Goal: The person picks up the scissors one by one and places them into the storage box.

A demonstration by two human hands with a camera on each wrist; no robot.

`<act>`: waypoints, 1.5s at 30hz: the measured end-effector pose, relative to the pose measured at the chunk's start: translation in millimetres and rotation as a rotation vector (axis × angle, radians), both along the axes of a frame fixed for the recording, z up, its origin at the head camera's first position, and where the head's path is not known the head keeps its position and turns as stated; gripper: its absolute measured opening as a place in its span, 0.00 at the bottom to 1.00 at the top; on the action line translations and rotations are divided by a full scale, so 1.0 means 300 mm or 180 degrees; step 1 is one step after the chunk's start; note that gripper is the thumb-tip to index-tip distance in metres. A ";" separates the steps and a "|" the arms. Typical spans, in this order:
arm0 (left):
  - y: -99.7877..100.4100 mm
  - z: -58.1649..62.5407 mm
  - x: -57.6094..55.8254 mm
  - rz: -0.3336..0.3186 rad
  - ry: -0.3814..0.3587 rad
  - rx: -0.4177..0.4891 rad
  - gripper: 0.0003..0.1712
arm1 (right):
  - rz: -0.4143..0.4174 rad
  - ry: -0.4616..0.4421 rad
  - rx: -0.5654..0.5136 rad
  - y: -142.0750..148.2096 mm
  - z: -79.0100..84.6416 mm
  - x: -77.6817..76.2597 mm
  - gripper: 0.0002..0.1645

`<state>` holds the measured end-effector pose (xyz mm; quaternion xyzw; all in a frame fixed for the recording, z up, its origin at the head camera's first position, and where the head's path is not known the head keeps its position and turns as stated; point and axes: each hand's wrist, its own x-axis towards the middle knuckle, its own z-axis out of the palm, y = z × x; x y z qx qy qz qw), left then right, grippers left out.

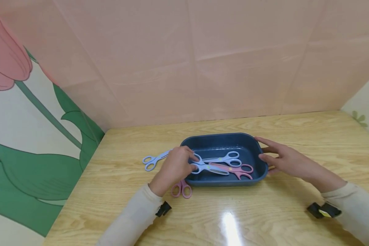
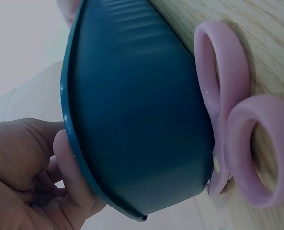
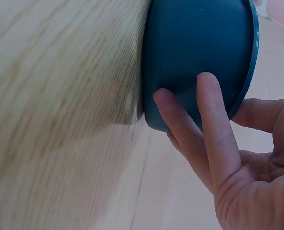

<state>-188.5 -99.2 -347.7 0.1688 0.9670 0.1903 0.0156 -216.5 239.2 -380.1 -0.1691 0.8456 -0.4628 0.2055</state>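
L hand [image 1: 176, 164]: pinches blue sciss. [image 1: 209, 167] | R hand [image 1: 286, 162]: touches bin [image 1: 224, 183]

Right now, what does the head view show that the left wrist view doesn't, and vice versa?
Only the head view: the blue scissors in the left hand, the blue pair and pink pair lying inside the tray, and another blue pair on the table.
Only the left wrist view: that hand's palm side, and the yellow dot on the pink scissors beside the tray.
Both: left hand, tray, table, those pink scissors.
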 end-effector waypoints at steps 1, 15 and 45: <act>0.000 -0.002 0.000 -0.0020 0.0030 -0.0029 0.09 | -0.0002 0.0004 0.0002 -0.001 0.000 0.000 0.45; 0.012 -0.004 0.012 -0.0094 0.0136 -0.0200 0.09 | -0.0049 0.0005 0.0063 -0.011 0.010 0.012 0.43; 0.033 -0.040 0.021 0.0063 0.0153 -0.0434 0.08 | -0.0152 -0.0034 0.0211 -0.011 0.020 0.009 0.43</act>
